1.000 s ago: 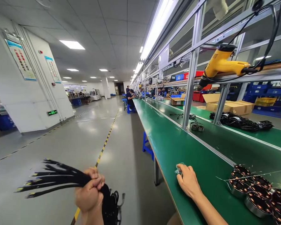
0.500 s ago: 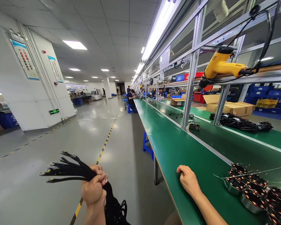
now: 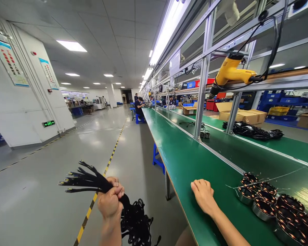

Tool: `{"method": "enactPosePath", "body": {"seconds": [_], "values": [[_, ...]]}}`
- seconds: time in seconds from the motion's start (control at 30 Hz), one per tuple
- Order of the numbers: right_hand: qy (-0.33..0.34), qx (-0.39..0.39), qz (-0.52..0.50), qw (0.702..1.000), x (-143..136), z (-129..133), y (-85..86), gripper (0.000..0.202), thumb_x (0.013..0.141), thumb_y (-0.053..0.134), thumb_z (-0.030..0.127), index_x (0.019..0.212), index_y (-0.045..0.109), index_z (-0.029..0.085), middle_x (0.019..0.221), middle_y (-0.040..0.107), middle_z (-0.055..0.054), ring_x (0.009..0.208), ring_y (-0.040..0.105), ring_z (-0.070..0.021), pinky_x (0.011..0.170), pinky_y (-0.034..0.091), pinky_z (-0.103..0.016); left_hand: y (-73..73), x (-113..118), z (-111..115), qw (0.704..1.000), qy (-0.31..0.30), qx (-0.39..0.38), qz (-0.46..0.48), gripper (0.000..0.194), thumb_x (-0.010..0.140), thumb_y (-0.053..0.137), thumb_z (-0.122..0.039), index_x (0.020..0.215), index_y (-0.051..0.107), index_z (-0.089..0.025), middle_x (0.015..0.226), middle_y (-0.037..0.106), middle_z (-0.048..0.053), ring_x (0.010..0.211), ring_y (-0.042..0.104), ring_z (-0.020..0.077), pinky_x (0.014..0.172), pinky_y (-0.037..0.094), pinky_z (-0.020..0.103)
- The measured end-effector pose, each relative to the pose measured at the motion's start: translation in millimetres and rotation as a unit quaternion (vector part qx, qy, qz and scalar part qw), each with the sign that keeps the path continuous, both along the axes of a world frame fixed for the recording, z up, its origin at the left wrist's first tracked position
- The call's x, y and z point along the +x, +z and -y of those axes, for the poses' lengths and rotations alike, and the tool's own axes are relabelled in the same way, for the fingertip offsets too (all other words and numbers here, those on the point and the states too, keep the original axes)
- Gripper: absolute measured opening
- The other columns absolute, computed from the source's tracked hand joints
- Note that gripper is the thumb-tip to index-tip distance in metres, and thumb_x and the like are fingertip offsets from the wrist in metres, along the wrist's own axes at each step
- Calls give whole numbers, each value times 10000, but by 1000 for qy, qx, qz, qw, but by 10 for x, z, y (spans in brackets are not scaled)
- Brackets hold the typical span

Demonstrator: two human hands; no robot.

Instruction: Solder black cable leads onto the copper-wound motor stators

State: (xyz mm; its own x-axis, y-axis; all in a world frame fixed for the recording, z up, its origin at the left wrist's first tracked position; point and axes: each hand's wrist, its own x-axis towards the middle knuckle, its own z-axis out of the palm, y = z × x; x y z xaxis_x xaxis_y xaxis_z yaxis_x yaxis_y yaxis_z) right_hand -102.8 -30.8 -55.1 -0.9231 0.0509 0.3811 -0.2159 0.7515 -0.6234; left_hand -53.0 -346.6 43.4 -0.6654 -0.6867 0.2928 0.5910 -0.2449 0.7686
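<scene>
My left hand [image 3: 111,198], out over the floor beside the bench, is closed round a bundle of black cables [image 3: 88,180]. Their trimmed ends, with small yellowish and pale tips, fan out to the left. Below the fist the rest of the cables [image 3: 137,220] hangs in a tangle of loops. On the green bench top [image 3: 166,147] rests my right hand [image 3: 203,196], its fingers curled under and nothing visible in them. To its right stand several metal stator rings with copper windings [image 3: 264,205], some with loose wire ends.
A yellow heat gun [image 3: 232,73] hangs on the metal frame above the bench. Black cable bundles [image 3: 254,131] and an open cardboard box [image 3: 242,114] are behind the frame. A blue stool [image 3: 157,159] stands under the bench edge. Farther along, a person [image 3: 138,106] sits at the bench.
The view has shifted slightly right. My left hand still grips the cables, and more of their hanging loops show. My right hand stays on the bench, its fingers turned more downward.
</scene>
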Motion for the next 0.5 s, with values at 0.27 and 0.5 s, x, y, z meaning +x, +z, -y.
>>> {"method": "enactPosePath", "body": {"seconds": [0.27,0.5], "values": [[3,-11,-29,999,349,-246,-193,439,845,319,312,1092,668,211,1153,669,-121,1067,650,-260,916,535,-433,-145,-79,125,1000,12,6,26,202,458,582,-36,551,447,-155,557,436,-80,363,370,21,354,269,171],[-56,-7,-76,996,464,-361,182,364,962,285,402,715,498,240,490,408,45,410,436,-141,400,362,-246,-181,-110,82,998,-7,30,62,201,436,561,-55,558,437,-157,558,437,-86,346,351,13,357,260,165]]}}
